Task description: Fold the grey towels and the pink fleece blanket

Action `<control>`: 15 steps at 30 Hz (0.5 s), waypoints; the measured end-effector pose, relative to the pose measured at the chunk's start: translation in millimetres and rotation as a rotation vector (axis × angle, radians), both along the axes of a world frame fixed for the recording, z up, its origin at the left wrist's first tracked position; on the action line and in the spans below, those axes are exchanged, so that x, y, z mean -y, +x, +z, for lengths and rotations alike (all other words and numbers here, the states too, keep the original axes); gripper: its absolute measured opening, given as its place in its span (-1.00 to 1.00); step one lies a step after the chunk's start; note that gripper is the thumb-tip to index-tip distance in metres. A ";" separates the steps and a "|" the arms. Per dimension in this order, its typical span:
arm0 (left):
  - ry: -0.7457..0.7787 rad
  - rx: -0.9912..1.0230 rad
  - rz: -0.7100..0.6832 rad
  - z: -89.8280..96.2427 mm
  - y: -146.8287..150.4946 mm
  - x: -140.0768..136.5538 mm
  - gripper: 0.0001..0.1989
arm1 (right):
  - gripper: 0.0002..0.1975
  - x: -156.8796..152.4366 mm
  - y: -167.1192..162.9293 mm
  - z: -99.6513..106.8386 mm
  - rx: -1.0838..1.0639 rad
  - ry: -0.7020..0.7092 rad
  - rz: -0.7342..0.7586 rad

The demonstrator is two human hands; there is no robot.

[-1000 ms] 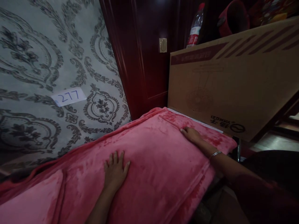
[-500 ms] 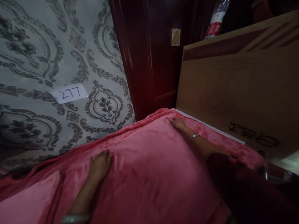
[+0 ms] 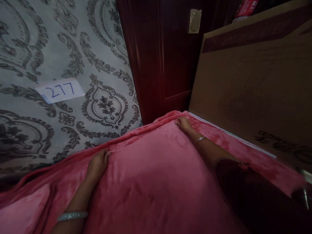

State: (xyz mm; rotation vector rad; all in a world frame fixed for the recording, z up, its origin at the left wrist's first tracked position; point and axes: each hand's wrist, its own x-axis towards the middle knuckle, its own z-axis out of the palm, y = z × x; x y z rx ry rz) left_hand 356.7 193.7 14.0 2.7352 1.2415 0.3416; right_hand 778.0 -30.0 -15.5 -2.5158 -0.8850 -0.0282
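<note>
A plush pink blanket (image 3: 156, 175) covers the surface in front of me, with its upper layer stretched between both hands. My left hand (image 3: 97, 164), a pale bangle on its wrist, is closed at that layer's far edge near the wall, fingers pinching the fabric. Farther right, my right hand (image 3: 183, 124) is closed on the same layer near its far corner; a thin silver bracelet circles the wrist. Its fingertips are partly hidden. Folds of the blanket bunch along the wall side.
Patterned grey wallpaper (image 3: 104, 68) with a paper label (image 3: 60, 90) reading 277 rises at the left. Beyond the blanket stands a dark red door or panel (image 3: 156, 65). A large cardboard box (image 3: 243, 78) borders the right side, with a red-labelled bottle (image 3: 246, 9) at its top edge.
My left hand has moved slightly farther toward the wall-side edge, and its fingers have closed on the blanket. My right hand stays near the corner. The view has shifted slightly.
</note>
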 end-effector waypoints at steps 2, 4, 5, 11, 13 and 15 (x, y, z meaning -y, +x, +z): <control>0.005 -0.028 0.018 -6.0 1.3 0.3 -0.64 | -0.74 -3.9 -2.0 -4.3 0.002 -0.014 -0.048; -0.004 -0.053 0.018 -12.3 1.9 0.3 -0.63 | -0.70 -5.8 -4.2 -8.8 -0.005 -0.029 -0.086; -0.011 -0.058 0.017 -14.6 1.8 -0.3 -0.62 | -0.68 -6.1 -4.6 -10.5 -0.010 -0.033 -0.097; -0.055 -0.056 -0.027 -11.0 -5.6 -10.9 -0.51 | -0.38 -3.6 8.2 -9.6 -0.077 -0.063 -0.126; -0.064 -0.081 -0.012 -7.8 -9.7 -16.6 -0.45 | -0.31 -3.7 14.7 -8.9 -0.101 -0.089 -0.124; -0.054 -0.132 0.024 -6.8 -14.2 -22.7 -0.42 | -0.31 -4.8 18.7 -9.7 -0.110 -0.113 -0.104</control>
